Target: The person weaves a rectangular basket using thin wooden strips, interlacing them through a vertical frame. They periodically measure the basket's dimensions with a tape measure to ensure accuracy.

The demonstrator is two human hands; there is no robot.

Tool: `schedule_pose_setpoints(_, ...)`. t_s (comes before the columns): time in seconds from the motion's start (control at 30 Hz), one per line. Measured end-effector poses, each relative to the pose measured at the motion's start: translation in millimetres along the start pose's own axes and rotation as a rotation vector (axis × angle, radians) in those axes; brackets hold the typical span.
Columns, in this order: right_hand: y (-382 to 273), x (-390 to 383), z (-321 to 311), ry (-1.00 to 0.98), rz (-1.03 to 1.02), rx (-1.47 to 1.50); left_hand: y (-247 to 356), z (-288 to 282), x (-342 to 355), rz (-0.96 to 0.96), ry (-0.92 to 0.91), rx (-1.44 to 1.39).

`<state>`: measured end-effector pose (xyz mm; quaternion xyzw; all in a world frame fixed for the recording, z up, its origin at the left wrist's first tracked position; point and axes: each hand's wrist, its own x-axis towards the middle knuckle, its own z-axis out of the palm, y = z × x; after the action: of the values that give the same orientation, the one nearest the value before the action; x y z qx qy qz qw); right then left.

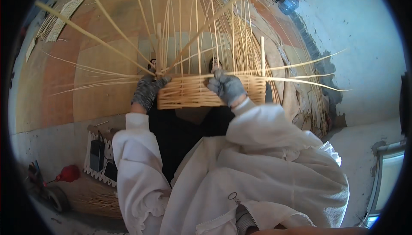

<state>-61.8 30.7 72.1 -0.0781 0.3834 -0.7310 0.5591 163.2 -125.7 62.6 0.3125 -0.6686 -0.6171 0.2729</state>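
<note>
A half-woven wicker panel (189,94) rests across my lap, with tight horizontal rows along its lower part. Long upright wicker stakes (198,28) rise from its top edge and fan out away from me. At the panel's upper left corner, my left hand (148,92), in a grey patterned glove, is closed round the edge. My right hand (227,88), in a grey glove, is closed at the top row, on a wicker strand that runs along it. Loose wicker strand ends (309,78) stick out past both sides. My fingertips partly hide the strand.
Bundles of long cane (296,59) lie along the wall at the right. A woven strip (64,18) is on the floor at far left. A white slatted rack (103,157) with dark devices and a red bulb (68,173) are at lower left. A plastic bottle (288,5) stands at far right.
</note>
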Motion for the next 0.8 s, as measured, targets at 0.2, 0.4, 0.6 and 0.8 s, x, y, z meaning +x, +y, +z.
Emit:
schedule_pose_setpoints(0.2,-45.1,53.4,58.3,-0.057,-0.36,-1.341,-14.1,24.2,23.3,-0.106,0.167,0.146)
schedule_pose_setpoints(0.4,-25.0,177.3,103.9,-0.025,-0.435,-1.34,-20.6,39.2,21.7,-0.325,0.393,0.391)
schedule_pose_setpoints(0.6,-27.2,44.2,66.7,-0.094,-0.554,-0.026,-17.9,38.5,19.6,-0.307,0.548,0.43)
schedule_pose_setpoints(0.8,-2.1,12.7,-0.4,-0.144,-0.518,-0.302,37.1,74.1,-21.0,0.134,0.761,0.74)
